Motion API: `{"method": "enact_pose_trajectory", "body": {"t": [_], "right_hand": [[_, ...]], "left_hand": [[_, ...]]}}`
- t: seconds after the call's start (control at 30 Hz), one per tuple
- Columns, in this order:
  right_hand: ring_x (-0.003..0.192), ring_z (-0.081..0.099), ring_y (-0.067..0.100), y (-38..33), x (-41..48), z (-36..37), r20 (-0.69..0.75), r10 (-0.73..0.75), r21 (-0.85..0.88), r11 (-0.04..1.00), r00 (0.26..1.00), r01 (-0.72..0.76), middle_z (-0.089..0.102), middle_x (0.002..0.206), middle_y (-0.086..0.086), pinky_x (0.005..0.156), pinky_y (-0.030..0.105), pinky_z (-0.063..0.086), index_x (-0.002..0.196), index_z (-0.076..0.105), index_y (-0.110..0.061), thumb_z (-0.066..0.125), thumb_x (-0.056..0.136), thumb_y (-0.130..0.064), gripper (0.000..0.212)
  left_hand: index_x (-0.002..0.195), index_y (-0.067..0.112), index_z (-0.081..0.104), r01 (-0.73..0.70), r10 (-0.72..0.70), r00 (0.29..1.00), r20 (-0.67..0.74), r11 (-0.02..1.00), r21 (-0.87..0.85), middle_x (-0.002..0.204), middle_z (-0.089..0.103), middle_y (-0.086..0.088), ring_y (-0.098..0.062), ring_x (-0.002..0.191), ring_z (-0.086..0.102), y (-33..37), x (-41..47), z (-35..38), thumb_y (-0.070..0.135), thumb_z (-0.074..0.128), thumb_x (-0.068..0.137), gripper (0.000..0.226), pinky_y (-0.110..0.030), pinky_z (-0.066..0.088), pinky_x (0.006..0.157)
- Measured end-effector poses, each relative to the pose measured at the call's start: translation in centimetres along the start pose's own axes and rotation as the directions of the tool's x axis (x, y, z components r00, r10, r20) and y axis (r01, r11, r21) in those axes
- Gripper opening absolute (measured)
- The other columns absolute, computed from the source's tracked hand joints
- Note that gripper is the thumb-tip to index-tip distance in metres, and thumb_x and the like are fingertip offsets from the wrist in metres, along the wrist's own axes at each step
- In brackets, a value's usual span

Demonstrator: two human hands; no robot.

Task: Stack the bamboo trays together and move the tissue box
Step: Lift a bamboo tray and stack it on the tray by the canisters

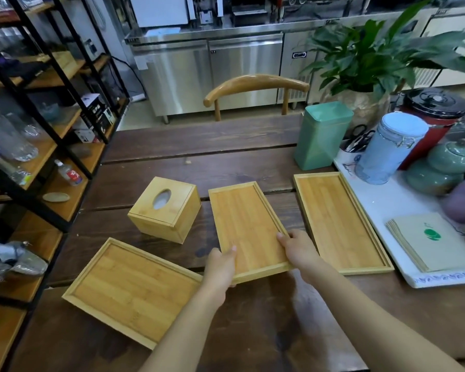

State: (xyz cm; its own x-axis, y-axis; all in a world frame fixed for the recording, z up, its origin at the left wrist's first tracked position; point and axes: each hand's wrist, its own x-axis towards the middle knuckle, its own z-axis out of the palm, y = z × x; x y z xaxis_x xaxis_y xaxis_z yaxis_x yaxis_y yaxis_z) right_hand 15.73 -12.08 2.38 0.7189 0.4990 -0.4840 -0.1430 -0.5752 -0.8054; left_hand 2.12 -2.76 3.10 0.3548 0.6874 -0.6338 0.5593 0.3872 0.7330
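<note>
Both hands grip the middle tray at its near end: the left hand pinches the near-left corner with its thumb on the tray's floor, and the right hand pinches the near-right edge, its thumb on the rim. That near end looks raised off the dark wooden bench. A second tray lies flat to the left, close to the left wrist. A third tray lies flat to the right, just beside a white platter. The tissue box stands on the bench, behind the left tray and left of the held one.
</note>
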Motion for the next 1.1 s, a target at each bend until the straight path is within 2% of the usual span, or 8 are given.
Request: {"method": "enact_pose_trajectory", "body": {"t": [0.1,0.27,0.37,0.6,0.7,0.8,0.97,1.1], "right_hand": [[0.092,0.056,0.026,-0.1,-0.5,-1.0,-0.024,-0.086,-0.075,0.994,0.996,0.084,0.060,0.097,0.010,0.075,0.034,0.043,0.109,0.056,-0.001,0.042,0.095,-0.027,0.033],[0.071,0.051,0.014,1.3,-1.3,-5.9,-0.126,-0.166,-0.096,0.983,0.978,0.154,0.053,0.077,0.000,0.058,0.029,0.038,0.089,0.053,-0.012,0.044,0.093,-0.031,0.022],[0.066,0.049,0.014,2.5,-1.1,-9.1,-0.216,-0.174,-0.111,0.982,0.961,0.153,0.053,0.072,0.001,0.054,0.028,0.034,0.080,0.054,-0.011,0.046,0.093,-0.030,0.023],[0.070,0.047,0.025,6.2,-0.2,-14.0,-0.384,-0.117,-0.241,0.970,0.916,0.023,0.046,0.064,0.000,0.051,0.029,0.027,0.061,0.040,-0.016,0.043,0.094,-0.027,0.035],[0.076,0.049,0.029,7.3,0.1,-15.1,-0.410,-0.103,-0.319,0.947,0.906,-0.036,0.049,0.068,0.004,0.063,0.034,0.033,0.065,0.042,-0.013,0.039,0.095,-0.029,0.034],[0.084,0.053,0.033,8.2,0.4,-15.7,-0.433,-0.131,-0.427,0.901,0.892,-0.075,0.052,0.077,0.010,0.067,0.037,0.034,0.074,0.045,-0.008,0.037,0.094,-0.031,0.032],[0.087,0.057,0.036,9.1,1.3,-15.8,-0.408,-0.195,-0.588,0.803,0.892,-0.094,0.064,0.088,0.017,0.068,0.038,0.037,0.083,0.049,-0.007,0.034,0.094,-0.035,0.034],[0.087,0.059,0.035,9.5,1.6,-15.6,-0.380,-0.257,-0.731,0.672,0.889,-0.118,0.065,0.093,0.016,0.063,0.035,0.036,0.090,0.053,-0.005,0.034,0.094,-0.032,0.033]], "left_hand": [[0.110,0.013,0.048,-0.114,0.115,0.993,-0.032,0.993,0.039,0.106,0.056,-0.005,-0.015,0.082,0.052,0.2,-0.7,0.9,0.041,0.039,0.097,0.032,-0.026,0.040,0.053],[0.103,0.020,0.048,-0.267,0.262,0.963,0.065,0.959,0.097,0.099,0.059,0.001,-0.017,0.087,0.057,0.7,-2.3,4.1,0.039,0.042,0.096,0.021,-0.033,0.051,0.069],[0.105,0.014,0.051,-0.275,0.246,0.948,0.201,0.952,0.133,0.102,0.061,-0.007,-0.021,0.083,0.061,1.5,-2.6,6.9,0.039,0.045,0.095,0.027,-0.026,0.050,0.045],[0.104,0.001,0.049,-0.394,0.306,0.914,0.264,0.821,0.412,0.107,0.058,-0.016,-0.026,0.062,0.066,2.4,-2.7,13.6,0.037,0.034,0.099,0.039,-0.023,0.046,0.032],[0.109,0.001,0.049,-0.445,0.359,0.896,0.262,0.717,0.537,0.111,0.060,-0.019,-0.035,0.080,0.068,2.2,-2.6,15.7,0.034,0.030,0.100,0.039,-0.037,0.058,0.054],[0.116,0.004,0.048,-0.470,0.419,0.874,0.248,0.593,0.654,0.115,0.062,-0.021,-0.038,0.104,0.060,1.6,-2.3,17.0,0.030,0.026,0.101,0.037,-0.043,0.051,0.083],[0.117,0.007,0.043,-0.489,0.485,0.838,0.248,0.470,0.735,0.110,0.066,-0.020,-0.038,0.101,0.062,0.4,-1.4,17.6,0.030,0.026,0.101,0.032,-0.041,0.047,0.075],[0.117,0.011,0.044,-0.443,0.437,0.870,0.229,0.485,0.754,0.113,0.064,-0.018,-0.038,0.102,0.061,0.2,-0.5,16.9,0.039,0.031,0.099,0.037,-0.043,0.048,0.079]]}}
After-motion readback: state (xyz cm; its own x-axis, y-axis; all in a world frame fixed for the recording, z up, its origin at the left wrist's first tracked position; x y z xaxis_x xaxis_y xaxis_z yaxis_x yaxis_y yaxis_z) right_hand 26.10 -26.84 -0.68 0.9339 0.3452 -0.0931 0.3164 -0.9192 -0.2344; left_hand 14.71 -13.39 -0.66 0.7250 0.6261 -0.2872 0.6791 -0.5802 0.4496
